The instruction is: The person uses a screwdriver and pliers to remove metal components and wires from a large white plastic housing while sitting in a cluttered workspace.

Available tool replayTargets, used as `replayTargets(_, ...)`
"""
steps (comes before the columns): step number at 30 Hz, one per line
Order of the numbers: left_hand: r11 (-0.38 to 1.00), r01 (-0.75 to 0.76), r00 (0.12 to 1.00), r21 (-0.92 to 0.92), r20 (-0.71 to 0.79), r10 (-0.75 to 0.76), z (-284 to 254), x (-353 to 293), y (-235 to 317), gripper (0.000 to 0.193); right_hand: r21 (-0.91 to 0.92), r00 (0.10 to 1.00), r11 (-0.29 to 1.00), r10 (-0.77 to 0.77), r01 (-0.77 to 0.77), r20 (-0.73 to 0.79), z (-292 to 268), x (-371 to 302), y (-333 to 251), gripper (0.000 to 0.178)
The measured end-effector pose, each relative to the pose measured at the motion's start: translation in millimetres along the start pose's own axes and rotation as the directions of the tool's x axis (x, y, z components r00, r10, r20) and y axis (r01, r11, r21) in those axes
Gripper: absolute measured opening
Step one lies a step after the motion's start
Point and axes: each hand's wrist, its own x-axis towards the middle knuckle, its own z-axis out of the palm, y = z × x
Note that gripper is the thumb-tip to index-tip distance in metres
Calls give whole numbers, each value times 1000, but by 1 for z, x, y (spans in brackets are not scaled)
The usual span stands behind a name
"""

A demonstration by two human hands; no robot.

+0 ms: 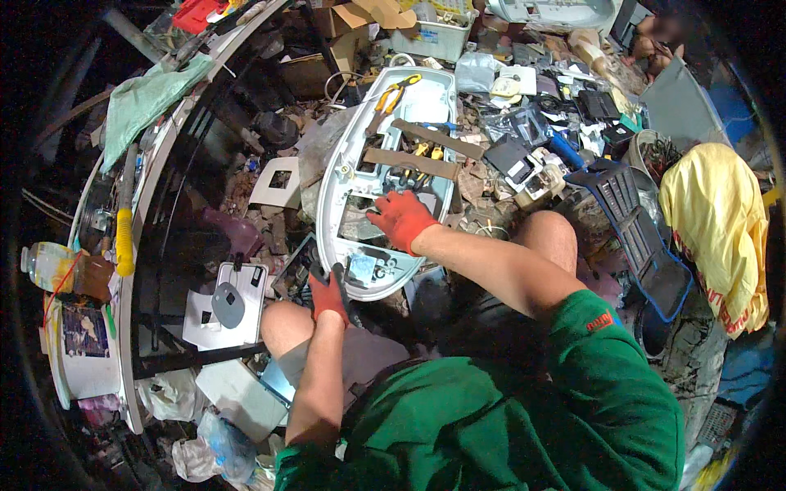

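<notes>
A long, oval, pale casing [329, 221] lies in front of me, used like a tray with tools and small parts inside. My left hand [330, 299], in a red and black glove, holds its near left rim, thumb over the edge and other fingers partly hidden outside. My right hand [404, 221], in a red glove, hovers over its middle with fingers spread and nothing visible in them. Just beyond those fingers lie pliers with dark and yellow handles [422, 150]. Two brown strips [409, 162] cross the casing. Orange-handled pliers [393, 96] rest at its far end.
A white panel with a grey disc [229, 305] lies left. Electronic parts and black boxes [509, 157] crowd the right, beside a blue-edged black tool case [643, 245] and yellow sack [716, 229]. A shelf [151, 221] edges the left, with a bottle [70, 270]. Another person [655, 45] sits far right.
</notes>
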Motion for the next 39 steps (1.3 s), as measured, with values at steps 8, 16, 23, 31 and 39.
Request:
replayTargets(8,438,-584,708,683,165,687,-8,-44,29,61,124,983,989,-54,77,-174,-8,23,-5,37)
replayTargets(16,223,-746,552,628,394,734,-2,-63,43,58,26,767,768,641,-640,-42,-86,18,130,51)
replayTargets(23,-56,-853,377,519,687,621,27,-90,47,59,520,694,517,684,-679,226,-17,-26,197,62)
replayTargets(31,-146,-822,395,551,735,551,41,-78,28,41,790,673,-12,516,-613,530,-6,-22,209,36)
replayTargets(39,-103,-802,414,588,672,614,39,-83,25,37,910,645,-186,653,-371,397,-33,-14,187,25)
